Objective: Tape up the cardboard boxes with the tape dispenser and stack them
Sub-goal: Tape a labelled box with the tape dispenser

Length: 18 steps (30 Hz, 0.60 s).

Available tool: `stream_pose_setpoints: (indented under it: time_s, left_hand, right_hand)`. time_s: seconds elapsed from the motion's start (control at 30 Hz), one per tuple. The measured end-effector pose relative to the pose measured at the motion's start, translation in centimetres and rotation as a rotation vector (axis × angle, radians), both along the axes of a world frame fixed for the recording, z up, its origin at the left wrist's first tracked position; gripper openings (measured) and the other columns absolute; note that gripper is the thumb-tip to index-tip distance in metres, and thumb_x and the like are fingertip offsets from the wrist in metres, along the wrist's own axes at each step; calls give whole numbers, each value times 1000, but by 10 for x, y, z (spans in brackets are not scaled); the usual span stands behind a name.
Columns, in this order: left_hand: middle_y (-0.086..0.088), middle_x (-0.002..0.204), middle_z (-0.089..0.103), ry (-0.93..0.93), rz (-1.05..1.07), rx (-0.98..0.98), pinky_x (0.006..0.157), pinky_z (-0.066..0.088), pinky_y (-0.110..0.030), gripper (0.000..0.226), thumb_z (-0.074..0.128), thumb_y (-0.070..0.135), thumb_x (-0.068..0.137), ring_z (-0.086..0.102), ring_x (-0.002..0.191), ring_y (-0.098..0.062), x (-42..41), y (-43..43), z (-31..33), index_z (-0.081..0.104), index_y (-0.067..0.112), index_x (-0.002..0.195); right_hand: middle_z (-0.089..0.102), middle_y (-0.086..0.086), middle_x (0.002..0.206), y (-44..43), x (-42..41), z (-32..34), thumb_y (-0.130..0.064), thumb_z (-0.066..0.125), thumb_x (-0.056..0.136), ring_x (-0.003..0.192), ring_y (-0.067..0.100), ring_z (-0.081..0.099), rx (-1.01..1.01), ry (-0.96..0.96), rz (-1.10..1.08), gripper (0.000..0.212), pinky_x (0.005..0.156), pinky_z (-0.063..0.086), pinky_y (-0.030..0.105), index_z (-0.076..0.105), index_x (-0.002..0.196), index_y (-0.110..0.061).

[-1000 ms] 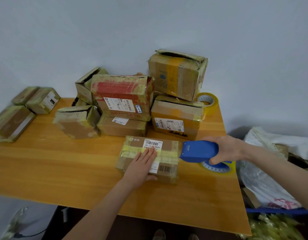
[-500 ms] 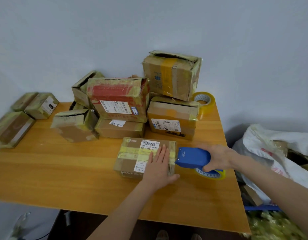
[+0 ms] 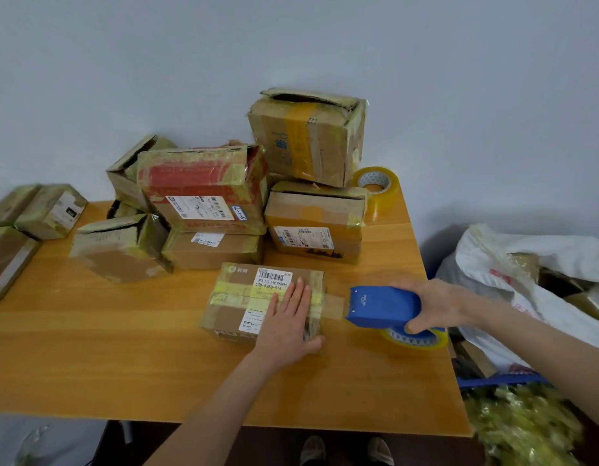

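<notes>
A flat cardboard box (image 3: 244,297) with white shipping labels and yellowish tape lies on the wooden table (image 3: 123,364), near its middle. My left hand (image 3: 289,317) presses flat on the box's right end, fingers spread. My right hand (image 3: 436,306) grips a blue tape dispenser (image 3: 382,306) just right of the box. A strip of clear tape (image 3: 331,306) stretches from the box's right edge to the dispenser's mouth. The dispenser's yellowish roll (image 3: 414,339) shows under my hand.
Several taped boxes (image 3: 207,193) are stacked at the back of the table, with a tall box (image 3: 308,136) on top right. A spare tape roll (image 3: 375,186) stands by the wall. More boxes (image 3: 39,210) sit at far left. White bags (image 3: 527,280) lie right of the table.
My right hand has pulled the dispenser away from the box to the right, drawing out a strip of tape. My left hand slid to the box's right end.
</notes>
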State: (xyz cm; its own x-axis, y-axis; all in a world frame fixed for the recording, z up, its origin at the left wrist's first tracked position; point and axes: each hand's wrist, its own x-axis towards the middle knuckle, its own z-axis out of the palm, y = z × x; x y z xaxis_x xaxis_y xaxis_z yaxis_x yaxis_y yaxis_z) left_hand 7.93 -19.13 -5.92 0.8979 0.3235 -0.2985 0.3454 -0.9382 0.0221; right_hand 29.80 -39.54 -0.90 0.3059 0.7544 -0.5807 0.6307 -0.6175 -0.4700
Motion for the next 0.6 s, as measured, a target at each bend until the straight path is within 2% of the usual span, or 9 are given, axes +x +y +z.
stream_pose_setpoints:
  time_s: [0.1,0.23,0.33,0.43,0.5,0.57,0.6]
  left_hand:
    - [-5,153,-32,-12,-19,-5,116,-13,-41,94,36,66,90,-27,143,-20,0,-1,0,-29,20,140]
    - [-4,153,-33,-26,-24,-13,116,-14,-41,95,36,67,90,-27,143,-20,0,0,-2,-29,22,141]
    - [-3,152,-32,-25,-29,-15,116,-14,-41,95,32,70,87,-27,143,-19,0,1,-6,-30,22,141]
    - [-2,153,-32,-12,-39,-1,116,-14,-42,95,11,76,73,-26,143,-20,0,4,-10,-30,22,141]
    - [-2,153,-32,-20,-40,-5,114,-17,-40,97,6,76,68,-26,143,-20,0,4,-11,-29,23,141]
    - [-2,152,-32,-15,-37,-18,112,-18,-39,97,6,77,68,-27,143,-20,0,5,-13,-29,23,141]
    - [-2,152,-32,-11,-35,-16,112,-19,-39,97,7,77,69,-26,143,-20,-1,6,-13,-29,24,141]
  right_hand:
    - [61,-8,104,22,-11,-3,-43,69,71,93,18,59,-60,-138,139,58,80,55,39,44,123,-39]
    - [62,-3,109,50,-22,-6,-45,67,72,95,21,58,-114,-197,190,71,70,51,33,39,137,-35]
    - [61,-5,111,64,-20,-5,-50,67,67,98,21,58,-163,-189,184,82,80,55,37,33,142,-41]
    - [57,-6,118,74,-17,0,-49,69,68,103,20,55,-211,-177,187,87,85,53,37,31,146,-39]
    - [57,-8,110,78,-16,3,-49,69,65,100,19,56,-216,-137,180,78,84,53,37,41,137,-39]
    - [58,-13,92,80,-15,3,-50,69,60,92,19,57,-176,-109,150,53,78,52,38,52,109,-41]
    - [55,-15,85,80,-14,3,-51,69,59,88,18,57,-154,-104,132,45,75,51,36,49,98,-41]
